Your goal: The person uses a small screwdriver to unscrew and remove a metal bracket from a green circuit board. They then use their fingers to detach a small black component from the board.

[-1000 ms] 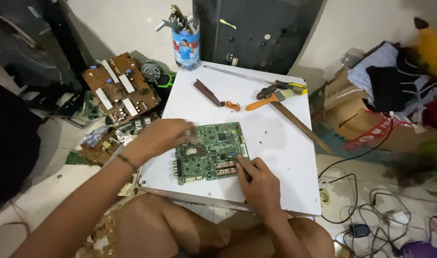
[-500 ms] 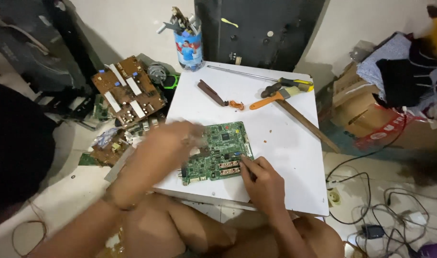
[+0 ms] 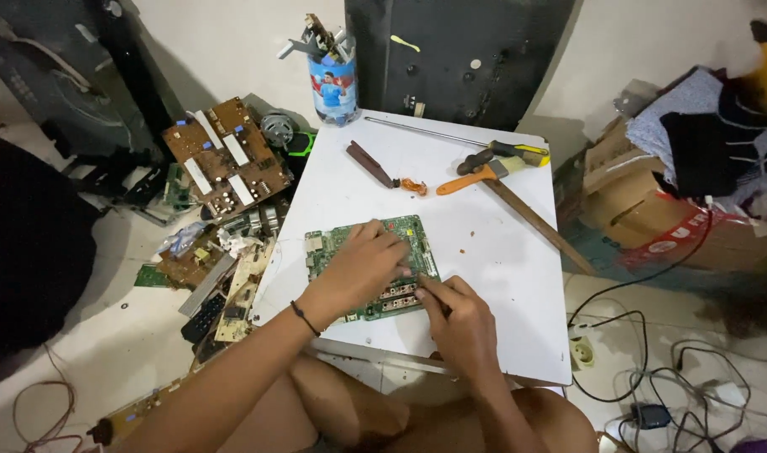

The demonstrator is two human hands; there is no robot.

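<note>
Seen from above: green rectangular circuit board (image 3: 375, 252) flat on white square tabletop (image 3: 501, 285), toward its near left part, long axis running left to right and slightly tilted. Left hand (image 3: 362, 268) spread palm-down over the board's middle, fingers splayed and pressing on it, holding nothing between them. Right hand (image 3: 459, 323) at the board's near right corner, fingers drawn together and pinched at the row of connectors along the near edge; whether a small tool sits in that pinch cannot be told. Both hands touching the board, left hand lying over more of it, right hand working at its edge from the near side. Farther back on the tabletop, well apart from the board: brown flat bar-shaped tool (image 3: 370, 164) with a small orange scrap (image 3: 414, 186) at its end, orange-handled hammer-like tool (image 3: 476, 178), yellow-and-black gripped tool (image 3: 505, 153), long wooden handle (image 3: 539, 222) running toward the right edge, thin metal rod (image 3: 425, 132) along the far edge. Blue printed can stuffed with tools (image 3: 331, 84) at the far left corner. On the floor left of the tabletop, heap of brown and green scrap circuit boards (image 3: 224, 164). Nothing between hands and board; tools behind out of the way. Cables (image 3: 644, 327) and white wall-type socket (image 3: 581, 352) on the floor to the right, cardboard boxes (image 3: 644, 201) beyond.
</note>
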